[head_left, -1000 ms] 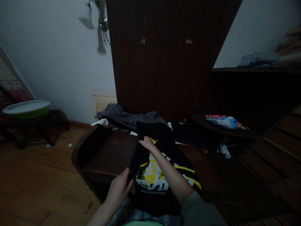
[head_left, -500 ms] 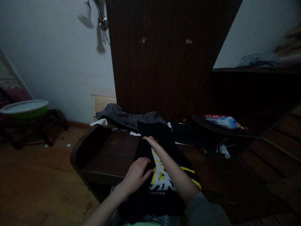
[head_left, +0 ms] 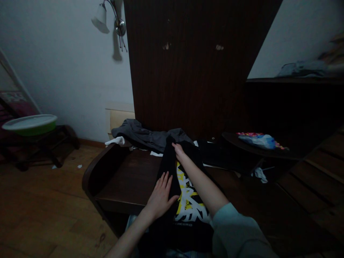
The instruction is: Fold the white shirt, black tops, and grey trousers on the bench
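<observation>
A black shirt (head_left: 192,234) with a white and yellow printed front lies over the dark wooden bench top, its near end reaching toward my lap. My left hand (head_left: 161,196) rests flat on the garment's left side, fingers spread. Farther up, my right hand (head_left: 179,151) is closed on the black cloth near the far end, beside a gathered fold. My right forearm crosses over part of the print and hides it.
Behind the shirt, a grey garment (head_left: 153,139) lies crumpled against the dark panel. Dark folded cloth (head_left: 217,152) sits to its right. A colourful plastic bag (head_left: 259,141) rests on a curved shelf. At far left, a green basin (head_left: 34,125) stands on a low stool.
My right hand has moved farther up the shirt and closed on its cloth. My left hand has flattened onto the left side. The yellow-striped part at right no longer shows.
</observation>
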A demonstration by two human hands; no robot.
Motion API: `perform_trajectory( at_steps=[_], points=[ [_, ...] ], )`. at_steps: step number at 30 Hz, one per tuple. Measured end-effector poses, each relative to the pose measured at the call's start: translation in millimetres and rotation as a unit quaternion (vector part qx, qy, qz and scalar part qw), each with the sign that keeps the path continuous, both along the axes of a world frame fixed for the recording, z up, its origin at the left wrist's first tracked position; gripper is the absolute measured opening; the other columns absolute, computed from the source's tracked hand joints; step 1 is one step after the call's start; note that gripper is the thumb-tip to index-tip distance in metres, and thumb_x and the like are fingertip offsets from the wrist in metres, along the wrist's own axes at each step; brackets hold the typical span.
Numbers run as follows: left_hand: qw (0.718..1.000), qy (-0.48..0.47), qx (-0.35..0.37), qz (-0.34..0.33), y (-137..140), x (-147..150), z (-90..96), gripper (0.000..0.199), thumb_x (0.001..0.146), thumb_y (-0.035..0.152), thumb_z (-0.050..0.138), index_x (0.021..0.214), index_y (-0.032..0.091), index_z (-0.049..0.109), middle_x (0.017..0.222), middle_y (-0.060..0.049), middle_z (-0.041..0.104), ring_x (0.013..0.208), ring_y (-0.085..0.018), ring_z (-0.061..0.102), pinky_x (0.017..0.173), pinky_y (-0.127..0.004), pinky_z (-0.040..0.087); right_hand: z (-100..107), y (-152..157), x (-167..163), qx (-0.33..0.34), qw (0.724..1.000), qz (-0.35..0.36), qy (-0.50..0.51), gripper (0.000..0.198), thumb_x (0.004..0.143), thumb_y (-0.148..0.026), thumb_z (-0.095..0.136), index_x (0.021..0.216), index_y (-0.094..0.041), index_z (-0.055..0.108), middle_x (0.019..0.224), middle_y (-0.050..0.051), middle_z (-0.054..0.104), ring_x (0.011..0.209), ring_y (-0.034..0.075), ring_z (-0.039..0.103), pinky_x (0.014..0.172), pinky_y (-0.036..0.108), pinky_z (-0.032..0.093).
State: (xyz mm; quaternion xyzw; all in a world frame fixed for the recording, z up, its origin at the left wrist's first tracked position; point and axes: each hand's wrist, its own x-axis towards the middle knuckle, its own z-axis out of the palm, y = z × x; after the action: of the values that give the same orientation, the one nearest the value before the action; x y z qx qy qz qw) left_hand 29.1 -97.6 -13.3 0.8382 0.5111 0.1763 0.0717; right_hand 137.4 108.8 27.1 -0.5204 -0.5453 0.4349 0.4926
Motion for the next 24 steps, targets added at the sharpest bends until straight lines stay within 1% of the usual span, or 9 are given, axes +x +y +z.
perform_trajectory(
  at_steps=[3,7,10,12,15,17,20,22,24],
  points=[
    [1.000,-0.002,0.004,-0.002,-1,0,1.7,0.068,0.083,0.053,0.033,0.137,0.017,0.015,0.145,-0.012,0.010,0.132,-0.026,0.005,0.103,-0.046,0.023,4,2,2,-0.010,1.000,-0.019,-0.011,0.015,0.072,-0.024,0.050,0.077,-0.015,0.060,0.072,0.002,0.066,0.073,0.016,0.062,0.065,0.025,0.047],
    [0.999,0.005,0.010,-0.038,-2,-1,4.8,0.062,0.084,0.054,0.030,0.137,0.026,0.014,0.146,-0.006,0.011,0.133,-0.024,0.007,0.103,-0.047,0.022,11,6,7,-0.001,0.997,-0.059,-0.043,0.003,0.061,-0.019,0.060,0.064,-0.017,0.059,0.068,-0.001,0.065,0.078,0.018,0.061,0.071,0.027,0.046],
    [0.998,0.014,0.001,-0.058,-2,-2,5.7,0.061,0.083,0.056,0.028,0.136,0.028,0.017,0.145,-0.004,0.015,0.132,-0.024,0.011,0.103,-0.049,0.021,15,9,12,0.010,0.994,-0.089,-0.058,0.011,0.053,-0.012,0.065,0.055,-0.018,0.056,0.064,-0.002,0.064,0.079,0.018,0.061,0.072,0.027,0.046],
    [0.998,0.018,-0.008,-0.057,-2,-3,5.8,0.062,0.083,0.058,0.027,0.135,0.027,0.020,0.144,-0.005,0.018,0.132,-0.024,0.014,0.103,-0.049,0.021,17,11,15,0.015,0.993,-0.099,-0.056,0.012,0.054,-0.011,0.064,0.057,-0.018,0.055,0.062,-0.001,0.063,0.071,0.016,0.062,0.066,0.025,0.047],
    [0.998,0.018,-0.014,-0.053,-2,-2,7.2,0.061,0.082,0.058,0.027,0.135,0.026,0.023,0.143,-0.006,0.023,0.131,-0.025,0.018,0.102,-0.048,0.022,22,12,23,0.020,0.994,-0.103,-0.040,0.003,0.064,-0.014,0.057,0.065,-0.017,0.056,0.062,-0.001,0.063,0.056,0.012,0.060,0.053,0.021,0.047],
    [0.998,0.017,-0.017,-0.053,-2,-2,9.0,0.061,0.082,0.058,0.028,0.134,0.026,0.025,0.142,-0.006,0.026,0.130,-0.025,0.020,0.102,-0.048,0.022,26,12,35,0.029,0.993,-0.107,-0.035,0.005,0.069,-0.015,0.052,0.071,-0.017,0.056,0.064,0.000,0.064,0.052,0.009,0.059,0.049,0.019,0.045],
    [0.998,0.017,-0.018,-0.051,-2,-1,11.4,0.061,0.082,0.059,0.029,0.133,0.025,0.028,0.141,-0.006,0.028,0.129,-0.025,0.021,0.102,-0.048,0.022,32,8,66,0.047,0.990,-0.124,-0.047,0.009,0.070,-0.016,0.050,0.076,-0.017,0.056,0.069,0.000,0.065,0.053,0.008,0.059,0.048,0.017,0.044],
    [0.998,0.016,-0.016,-0.051,-2,-1,11.7,0.061,0.082,0.059,0.029,0.133,0.025,0.028,0.141,-0.006,0.028,0.129,-0.025,0.021,0.102,-0.047,0.022,35,3,91,0.052,0.986,-0.138,-0.076,0.011,0.069,-0.017,0.051,0.079,-0.017,0.057,0.069,0.000,0.065,0.055,0.009,0.060,0.049,0.017,0.043],
    [0.998,0.015,-0.014,-0.051,-1,-1,11.1,0.061,0.082,0.059,0.029,0.133,0.025,0.029,0.141,-0.006,0.028,0.129,-0.025,0.021,0.102,-0.047,0.022,36,-3,116,0.047,0.979,-0.152,-0.130,0.013,0.068,-0.017,0.051,0.080,-0.017,0.058,0.067,-0.001,0.064,0.057,0.010,0.060,0.051,0.018,0.043]
  ],
)
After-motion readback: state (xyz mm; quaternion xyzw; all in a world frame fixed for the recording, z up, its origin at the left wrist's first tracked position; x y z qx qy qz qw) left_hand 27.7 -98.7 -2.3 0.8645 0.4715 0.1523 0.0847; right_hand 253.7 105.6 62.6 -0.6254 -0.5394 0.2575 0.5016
